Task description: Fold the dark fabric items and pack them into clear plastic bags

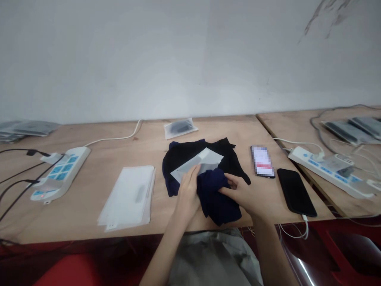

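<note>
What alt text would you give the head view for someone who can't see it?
Two bare hands work a bunched dark navy cloth at the near edge of a wooden table: the left hand also touches a clear plastic bag, the right hand grips the cloth. A stack of clear bags lies to the left, two phones to the right.

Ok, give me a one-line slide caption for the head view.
Both hands, left hand and right hand, grip a folded navy cloth beside a frosted plastic sleeve on a plywood table.

Both forearms reach forward, converging; the left hand (188, 190) lies palm-down with fingers extended, the right hand (241, 193) curls inward, fingers pinching.
</note>
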Tool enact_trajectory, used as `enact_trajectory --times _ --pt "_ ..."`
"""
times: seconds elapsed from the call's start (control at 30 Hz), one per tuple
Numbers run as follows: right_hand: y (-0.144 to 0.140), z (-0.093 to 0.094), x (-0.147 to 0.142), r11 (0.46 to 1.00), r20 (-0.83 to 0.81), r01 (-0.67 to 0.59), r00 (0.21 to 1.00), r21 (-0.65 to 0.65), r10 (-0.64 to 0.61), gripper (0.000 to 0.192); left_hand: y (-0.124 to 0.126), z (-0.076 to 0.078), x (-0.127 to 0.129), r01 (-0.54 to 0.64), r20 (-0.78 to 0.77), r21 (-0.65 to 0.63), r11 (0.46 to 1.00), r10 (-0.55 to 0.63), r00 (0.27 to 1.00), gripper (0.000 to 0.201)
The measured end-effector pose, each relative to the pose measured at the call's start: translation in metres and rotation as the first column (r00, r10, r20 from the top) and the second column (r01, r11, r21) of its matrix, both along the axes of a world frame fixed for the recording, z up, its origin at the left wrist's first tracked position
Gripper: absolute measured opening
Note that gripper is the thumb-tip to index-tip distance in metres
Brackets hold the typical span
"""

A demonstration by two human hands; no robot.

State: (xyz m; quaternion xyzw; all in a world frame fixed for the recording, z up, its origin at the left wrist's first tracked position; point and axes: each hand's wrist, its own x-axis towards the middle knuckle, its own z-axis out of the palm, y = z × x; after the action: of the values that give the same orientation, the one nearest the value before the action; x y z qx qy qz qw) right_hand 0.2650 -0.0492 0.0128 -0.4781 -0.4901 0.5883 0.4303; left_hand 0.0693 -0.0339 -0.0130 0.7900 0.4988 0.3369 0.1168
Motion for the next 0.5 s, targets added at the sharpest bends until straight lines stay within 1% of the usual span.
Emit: enact_trajectory --times 0.1,0.2,0.37,0.43,0.5 --pt "0.006 0.007 0.003 0.988 0.154 -0.121 0.982 0.098 0.105 0.038 -0.006 -0.002 0.001 0.051 0.043 -0.051 0.997 -0.049 0.998 0.066" --pt "0.012 0.011 0.001 0.976 0.269 -0.175 0.954 0.129 0.136 0.039 -0.012 -0.002 0.002 0.055 0.076 -0.056 0.997 -0.051 0.996 0.069" --pt "0.019 0.007 -0.01 0.984 0.464 -0.147 0.882 0.099 0.085 0.023 -0.022 0.003 0.009 0.047 0.029 -0.001 0.999 -0.047 0.998 0.087" --pt "0.021 0.003 -0.014 0.991 0.492 -0.106 0.869 0.076 0.055 0.018 -0.027 0.005 0.013 0.042 -0.006 0.003 0.999 -0.042 0.999 0.092" --pt "0.022 -0.001 -0.019 0.998 0.487 -0.027 0.874 0.064 -0.008 0.016 -0.034 0.005 0.019 0.016 -0.042 0.01 1.0 -0.015 0.999 0.097"
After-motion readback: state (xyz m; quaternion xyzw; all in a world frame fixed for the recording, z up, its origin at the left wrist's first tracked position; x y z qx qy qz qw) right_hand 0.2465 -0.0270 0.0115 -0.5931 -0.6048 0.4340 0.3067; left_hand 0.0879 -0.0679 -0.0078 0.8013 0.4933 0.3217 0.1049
